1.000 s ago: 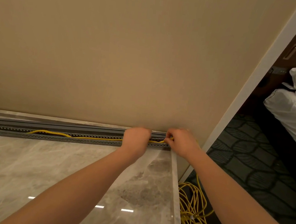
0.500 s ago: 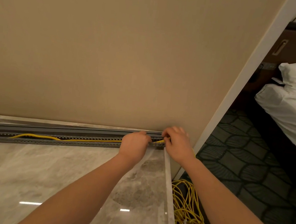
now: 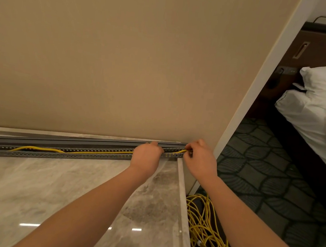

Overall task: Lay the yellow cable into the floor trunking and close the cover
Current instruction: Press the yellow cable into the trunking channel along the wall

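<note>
We are pinching the yellow cable (image 3: 95, 153), light and springy, with both hands (image 3: 147, 155) closed on it at the floor trunking's (image 3: 59, 155) right end, pressing it in.

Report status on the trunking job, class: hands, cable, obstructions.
Left hand and right hand both pinching yellow cable at trunking end. Cable partly seated, cover off. Spare coil on carpet, nothing blocking.
</note>
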`<act>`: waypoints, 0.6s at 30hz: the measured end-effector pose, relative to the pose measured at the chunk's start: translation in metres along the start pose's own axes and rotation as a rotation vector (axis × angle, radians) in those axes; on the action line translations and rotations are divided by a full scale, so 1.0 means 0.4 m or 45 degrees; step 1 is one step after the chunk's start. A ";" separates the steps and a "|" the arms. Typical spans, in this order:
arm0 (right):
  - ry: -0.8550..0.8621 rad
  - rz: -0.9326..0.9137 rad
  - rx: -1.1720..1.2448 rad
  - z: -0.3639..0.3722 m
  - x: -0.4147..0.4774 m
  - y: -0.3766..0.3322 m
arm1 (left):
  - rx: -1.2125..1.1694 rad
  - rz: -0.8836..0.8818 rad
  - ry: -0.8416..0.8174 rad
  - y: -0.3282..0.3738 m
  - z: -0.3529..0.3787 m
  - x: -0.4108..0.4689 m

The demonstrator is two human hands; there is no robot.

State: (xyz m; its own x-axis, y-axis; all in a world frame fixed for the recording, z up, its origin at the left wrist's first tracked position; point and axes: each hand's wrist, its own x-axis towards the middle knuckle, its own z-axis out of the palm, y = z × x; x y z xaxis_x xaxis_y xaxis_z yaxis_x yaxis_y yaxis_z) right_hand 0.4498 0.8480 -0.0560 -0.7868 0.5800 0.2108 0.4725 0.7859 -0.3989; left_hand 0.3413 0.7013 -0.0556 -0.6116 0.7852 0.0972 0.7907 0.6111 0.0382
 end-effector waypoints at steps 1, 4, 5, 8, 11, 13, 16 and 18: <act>0.002 0.003 -0.007 0.002 -0.004 -0.002 | -0.023 0.003 0.004 -0.004 0.002 -0.003; 0.000 -0.022 -0.068 0.009 -0.013 -0.004 | -0.083 0.019 0.024 -0.014 0.007 -0.015; -0.007 -0.037 -0.091 0.011 -0.015 -0.005 | -0.095 0.022 0.030 -0.014 0.008 -0.019; -0.018 -0.069 -0.184 0.011 -0.016 -0.006 | -0.176 0.000 0.041 -0.016 0.010 -0.030; -0.023 -0.108 -0.290 0.012 -0.019 -0.014 | -0.287 0.016 0.037 -0.030 0.007 -0.040; -0.031 -0.128 -0.294 0.018 -0.024 -0.030 | -0.343 0.031 0.051 -0.043 0.002 -0.050; -0.076 -0.192 -0.290 0.029 -0.029 -0.069 | -0.357 0.020 0.091 -0.065 -0.004 -0.070; -0.089 -0.243 -0.292 0.038 -0.028 -0.104 | -0.349 -0.019 0.125 -0.089 -0.006 -0.092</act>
State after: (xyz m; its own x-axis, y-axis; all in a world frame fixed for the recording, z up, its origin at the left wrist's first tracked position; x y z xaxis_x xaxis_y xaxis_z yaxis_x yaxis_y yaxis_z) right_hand 0.4331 0.8056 -0.0552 -0.8917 0.4073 0.1975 0.3845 0.9117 -0.1445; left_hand 0.3357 0.6505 -0.0582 -0.6278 0.7548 0.1902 0.7684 0.5619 0.3064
